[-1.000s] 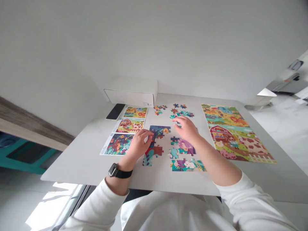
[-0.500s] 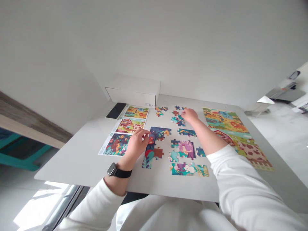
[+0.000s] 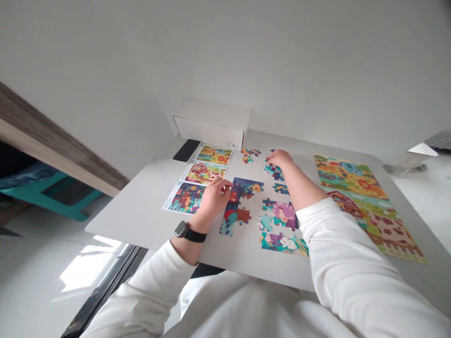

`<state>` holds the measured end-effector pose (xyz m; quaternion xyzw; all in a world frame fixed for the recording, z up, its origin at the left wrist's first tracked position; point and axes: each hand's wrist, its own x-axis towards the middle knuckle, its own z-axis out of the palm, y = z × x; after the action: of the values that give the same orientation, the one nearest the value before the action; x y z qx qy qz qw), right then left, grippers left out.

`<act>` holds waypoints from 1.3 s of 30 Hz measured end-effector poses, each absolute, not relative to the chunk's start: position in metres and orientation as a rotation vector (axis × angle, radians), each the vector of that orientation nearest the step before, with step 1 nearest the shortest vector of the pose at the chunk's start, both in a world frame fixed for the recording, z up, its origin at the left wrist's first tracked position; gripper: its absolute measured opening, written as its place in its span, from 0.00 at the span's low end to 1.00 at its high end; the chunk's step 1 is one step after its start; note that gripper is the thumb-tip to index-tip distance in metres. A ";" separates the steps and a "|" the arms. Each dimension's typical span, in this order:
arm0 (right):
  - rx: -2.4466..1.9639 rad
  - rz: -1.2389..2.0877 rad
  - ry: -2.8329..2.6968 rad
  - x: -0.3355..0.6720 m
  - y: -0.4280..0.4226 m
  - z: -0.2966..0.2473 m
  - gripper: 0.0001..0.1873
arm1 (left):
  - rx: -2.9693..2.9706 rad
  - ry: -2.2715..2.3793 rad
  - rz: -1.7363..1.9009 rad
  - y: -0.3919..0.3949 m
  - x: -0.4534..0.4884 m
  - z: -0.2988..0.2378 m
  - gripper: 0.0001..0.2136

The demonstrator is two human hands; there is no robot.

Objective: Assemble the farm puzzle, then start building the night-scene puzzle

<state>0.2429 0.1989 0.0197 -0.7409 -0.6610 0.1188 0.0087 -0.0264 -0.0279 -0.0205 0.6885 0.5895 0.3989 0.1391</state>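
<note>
My left hand (image 3: 215, 198), with a black watch on its wrist, rests on the left edge of a partly joined dark puzzle section (image 3: 243, 188), fingers curled against it. My right hand (image 3: 280, 158) reaches to the far side of the table, fingers bent down over a small heap of loose puzzle pieces (image 3: 274, 172). Between my arms lie a purple peacock section (image 3: 282, 212) and a teal strip with a white rabbit (image 3: 282, 243). A red and green section (image 3: 234, 219) lies under my left hand's side.
A picture sheet (image 3: 200, 178) with three scenes lies left of my left hand. A finished farm puzzle (image 3: 362, 199) covers the table's right side. A white box (image 3: 213, 124) and a black phone (image 3: 186, 150) sit at the back. More loose pieces (image 3: 249, 155) lie near the box.
My right hand moved from near the middle sections out to the far heap of loose pieces. My left hand stayed on the dark section. The view shifted, pushing everything rightward.
</note>
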 end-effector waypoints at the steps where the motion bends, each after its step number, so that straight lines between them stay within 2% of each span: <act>1: -2.291 0.388 -2.072 0.243 0.197 0.020 0.16 | 1.992 1.697 1.156 -0.028 -0.026 -0.020 0.13; 7: -2.157 0.475 -2.093 0.245 0.192 0.021 0.18 | 1.989 1.691 1.168 -0.028 -0.026 -0.017 0.12; 14: -1.818 0.552 -2.046 0.251 0.174 0.035 0.11 | 1.997 1.645 1.177 -0.028 -0.026 -0.018 0.11; 17: -1.466 0.786 -1.948 0.254 0.151 0.042 0.13 | 1.994 1.596 1.181 -0.028 -0.025 -0.019 0.11; 21: -1.192 1.190 -1.861 0.249 0.095 0.045 0.23 | 1.968 1.509 1.175 -0.029 -0.022 -0.018 0.09; 28: -1.179 1.404 -1.675 0.231 0.010 0.030 0.21 | 1.895 1.253 1.013 -0.041 -0.012 -0.008 0.21; 39: -1.198 1.484 -1.706 0.228 -0.008 0.016 0.16 | 1.687 1.161 1.010 -0.035 -0.012 -0.016 0.17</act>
<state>0.2281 -0.0078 0.0164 -0.4484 -0.6386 0.5555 0.2875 -0.0124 -0.0347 -0.0162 0.6719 0.4623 0.4023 0.4160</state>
